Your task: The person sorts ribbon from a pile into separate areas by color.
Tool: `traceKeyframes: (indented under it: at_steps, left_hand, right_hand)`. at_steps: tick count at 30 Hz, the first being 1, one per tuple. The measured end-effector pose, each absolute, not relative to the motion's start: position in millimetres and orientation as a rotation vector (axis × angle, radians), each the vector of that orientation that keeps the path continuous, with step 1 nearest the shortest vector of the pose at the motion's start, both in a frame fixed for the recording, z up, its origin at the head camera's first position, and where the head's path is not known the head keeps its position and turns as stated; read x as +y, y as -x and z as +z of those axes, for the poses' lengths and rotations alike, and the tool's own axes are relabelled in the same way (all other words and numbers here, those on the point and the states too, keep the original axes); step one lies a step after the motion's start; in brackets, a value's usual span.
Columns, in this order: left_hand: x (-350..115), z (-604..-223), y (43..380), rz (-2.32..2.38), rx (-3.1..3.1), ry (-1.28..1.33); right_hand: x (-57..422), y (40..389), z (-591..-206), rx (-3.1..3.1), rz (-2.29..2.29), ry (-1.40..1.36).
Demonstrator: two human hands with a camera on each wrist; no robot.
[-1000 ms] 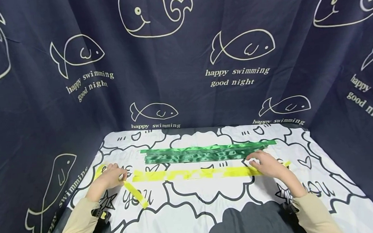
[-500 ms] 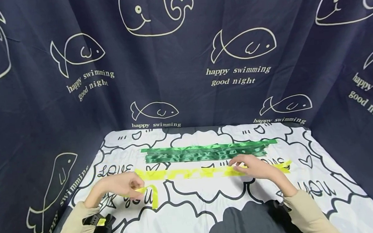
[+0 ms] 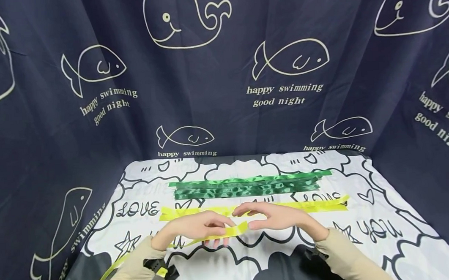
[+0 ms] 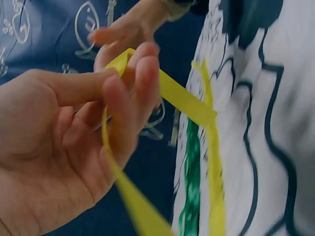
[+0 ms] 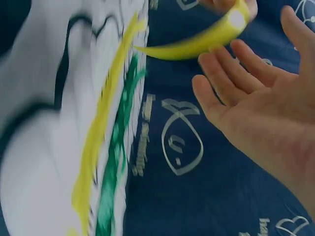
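Observation:
My left hand point(image 3: 196, 226) pinches a yellow ribbon point(image 3: 234, 231) between thumb and fingers above the middle of the cloth. From that hand the ribbon trails down at the left, past the sleeve. In the left wrist view the ribbon point(image 4: 187, 101) also loops beyond the fingertips. My right hand point(image 3: 279, 215) hovers close to the ribbon's right end, fingers loosely extended. The right wrist view shows its palm point(image 5: 261, 93) bare and its fingertips beside the ribbon point(image 5: 197, 46); whether they touch cannot be told. Behind both hands lies a row of yellow ribbons point(image 3: 319, 205).
Several green ribbons point(image 3: 246, 187) lie side by side farther back. A white cloth point(image 3: 208, 272) with black drawings and lettering covers the table. Dark blue curtains point(image 3: 222, 93) with fish prints hang behind and at both sides.
My left hand has carried the yellow ribbon from the left side to the middle. My right hand has moved left from the right end of the yellow row towards it.

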State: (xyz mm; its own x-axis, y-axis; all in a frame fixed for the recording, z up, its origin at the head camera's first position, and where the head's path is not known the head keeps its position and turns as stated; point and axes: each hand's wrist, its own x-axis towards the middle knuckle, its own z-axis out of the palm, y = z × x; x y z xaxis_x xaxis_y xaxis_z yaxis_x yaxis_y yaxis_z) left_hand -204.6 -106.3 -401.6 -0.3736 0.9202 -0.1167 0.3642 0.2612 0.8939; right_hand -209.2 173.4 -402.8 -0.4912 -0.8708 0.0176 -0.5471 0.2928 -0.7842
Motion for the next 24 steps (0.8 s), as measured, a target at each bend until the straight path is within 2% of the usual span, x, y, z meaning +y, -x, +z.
traceKeyframes:
  at_steps: [4,8,17,24]
  left_hand:
    - [-89,-408,202,1.176,1.931,-1.125]
    - [-93,-415,202,1.224,2.002,-1.049]
    - [-161,-437,214,1.159,2.06,-1.016]
    - [-211,-457,219,1.18,2.187,-0.82]
  right_hand:
    - [173,209,-406,2.042,-1.156,1.263]
    - [198,211,-408,2.069,-1.207,1.235]
    - [298,213,-421,2.305,-1.154,1.048]
    - [341,217,-444,2.446,-1.094,0.92]
